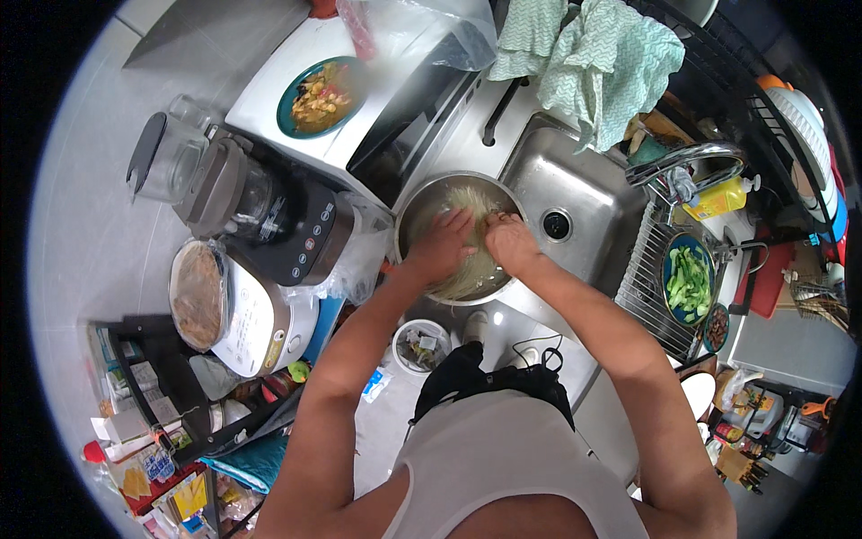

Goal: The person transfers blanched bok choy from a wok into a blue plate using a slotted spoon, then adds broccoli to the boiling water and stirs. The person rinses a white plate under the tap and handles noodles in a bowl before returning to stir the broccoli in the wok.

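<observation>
A wide steel bowl stands at the left edge of the sink. Inside it lies a tangle of thin pale noodles, apparently in liquid. My left hand reaches over the bowl's left side, its fingers stretched out and resting on the strands. At the bowl's right side, my right hand has its fingers curled into the noodles and closed on some of them. Its fingertips are partly hidden among the strands.
Right of the bowl is the steel sink under a faucet. A plate of chopped greens sits beyond the drying rack. A blender, a white appliance and a dish of food are leftward. Below stands a bin.
</observation>
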`<action>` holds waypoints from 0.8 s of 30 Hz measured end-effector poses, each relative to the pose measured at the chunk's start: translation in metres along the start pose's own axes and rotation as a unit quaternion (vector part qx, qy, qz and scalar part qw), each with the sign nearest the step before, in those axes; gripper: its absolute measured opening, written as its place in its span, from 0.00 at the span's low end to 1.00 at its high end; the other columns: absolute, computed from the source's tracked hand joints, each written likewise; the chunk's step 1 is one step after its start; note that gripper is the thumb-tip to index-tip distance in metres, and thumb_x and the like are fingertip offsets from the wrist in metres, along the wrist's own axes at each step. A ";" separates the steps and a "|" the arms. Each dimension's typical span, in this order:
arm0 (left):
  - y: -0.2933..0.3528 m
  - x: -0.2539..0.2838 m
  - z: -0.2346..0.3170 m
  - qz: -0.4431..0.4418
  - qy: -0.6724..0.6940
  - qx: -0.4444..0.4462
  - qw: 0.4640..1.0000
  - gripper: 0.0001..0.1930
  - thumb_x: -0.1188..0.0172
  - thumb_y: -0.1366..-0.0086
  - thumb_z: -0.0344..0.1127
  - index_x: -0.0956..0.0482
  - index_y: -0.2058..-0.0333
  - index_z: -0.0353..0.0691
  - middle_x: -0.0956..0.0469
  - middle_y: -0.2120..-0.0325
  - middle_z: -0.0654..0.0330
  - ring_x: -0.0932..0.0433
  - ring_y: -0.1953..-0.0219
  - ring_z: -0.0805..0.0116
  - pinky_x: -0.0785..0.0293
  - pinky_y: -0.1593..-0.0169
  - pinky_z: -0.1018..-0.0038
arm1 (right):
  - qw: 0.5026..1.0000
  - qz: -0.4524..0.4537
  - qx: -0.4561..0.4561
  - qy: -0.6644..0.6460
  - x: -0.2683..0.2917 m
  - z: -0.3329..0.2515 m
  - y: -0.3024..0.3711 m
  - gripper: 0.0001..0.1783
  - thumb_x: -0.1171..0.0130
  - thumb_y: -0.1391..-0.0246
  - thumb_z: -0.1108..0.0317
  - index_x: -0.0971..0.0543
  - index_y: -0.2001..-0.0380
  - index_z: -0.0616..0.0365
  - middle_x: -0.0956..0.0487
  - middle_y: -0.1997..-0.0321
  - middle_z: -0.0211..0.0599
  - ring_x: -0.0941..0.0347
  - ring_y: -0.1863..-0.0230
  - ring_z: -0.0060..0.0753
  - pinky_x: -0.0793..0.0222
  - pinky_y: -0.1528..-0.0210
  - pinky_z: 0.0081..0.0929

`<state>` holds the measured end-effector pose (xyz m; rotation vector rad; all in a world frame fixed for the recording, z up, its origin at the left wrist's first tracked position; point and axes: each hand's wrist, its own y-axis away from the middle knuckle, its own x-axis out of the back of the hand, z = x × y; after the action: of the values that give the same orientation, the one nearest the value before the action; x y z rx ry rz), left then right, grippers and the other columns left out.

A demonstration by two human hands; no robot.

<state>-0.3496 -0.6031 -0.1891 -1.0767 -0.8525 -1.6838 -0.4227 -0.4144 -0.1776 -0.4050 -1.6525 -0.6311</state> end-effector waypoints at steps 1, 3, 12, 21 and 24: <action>0.002 0.000 -0.003 0.021 0.002 0.001 1.000 0.34 0.42 0.33 0.48 0.37 0.35 0.35 0.43 0.31 0.49 0.49 0.27 0.50 0.50 0.28 0.53 | 0.999 0.040 0.023 -0.004 0.005 0.000 0.000 0.14 0.49 0.46 0.71 0.19 0.58 0.59 0.22 0.50 0.47 0.24 0.48 0.45 0.31 0.44 0.38; 0.008 0.010 -0.001 0.060 0.008 0.000 0.998 0.34 0.42 0.33 0.50 0.36 0.35 0.35 0.43 0.31 0.49 0.49 0.28 0.49 0.48 0.29 0.54 | 0.991 0.118 0.064 -0.012 0.016 0.003 0.008 0.12 0.48 0.45 0.70 0.19 0.60 0.56 0.22 0.53 0.44 0.22 0.52 0.44 0.28 0.49 0.38; 0.046 0.021 0.037 0.034 0.019 0.078 0.996 0.26 0.33 0.45 0.54 0.20 0.61 0.33 0.21 0.61 0.48 0.21 0.56 0.47 0.25 0.52 0.52 | 0.991 -0.006 0.107 -0.084 0.019 -0.006 0.015 0.11 0.47 0.45 0.71 0.21 0.59 0.58 0.24 0.52 0.48 0.20 0.53 0.52 0.22 0.54 0.45; 0.040 0.015 0.042 -0.035 -0.007 0.159 0.987 0.25 0.31 0.48 0.48 0.21 0.58 0.33 0.21 0.60 0.47 0.21 0.56 0.46 0.23 0.54 0.54 | 0.992 0.005 0.090 -0.092 0.042 -0.009 -0.003 0.16 0.47 0.46 0.71 0.21 0.54 0.56 0.24 0.52 0.46 0.21 0.53 0.50 0.23 0.53 0.40; 0.045 0.032 0.054 0.004 -0.009 0.117 0.993 0.25 0.29 0.49 0.46 0.21 0.58 0.33 0.22 0.60 0.47 0.21 0.56 0.47 0.23 0.54 0.55 | 0.985 0.141 0.078 -0.061 0.029 0.000 -0.014 0.14 0.50 0.44 0.70 0.22 0.55 0.56 0.24 0.53 0.45 0.22 0.53 0.47 0.24 0.52 0.39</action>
<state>-0.2983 -0.5806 -0.1363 -0.9336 -1.0285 -1.5265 -0.4357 -0.4281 -0.1513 -0.5599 -1.7067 -0.2688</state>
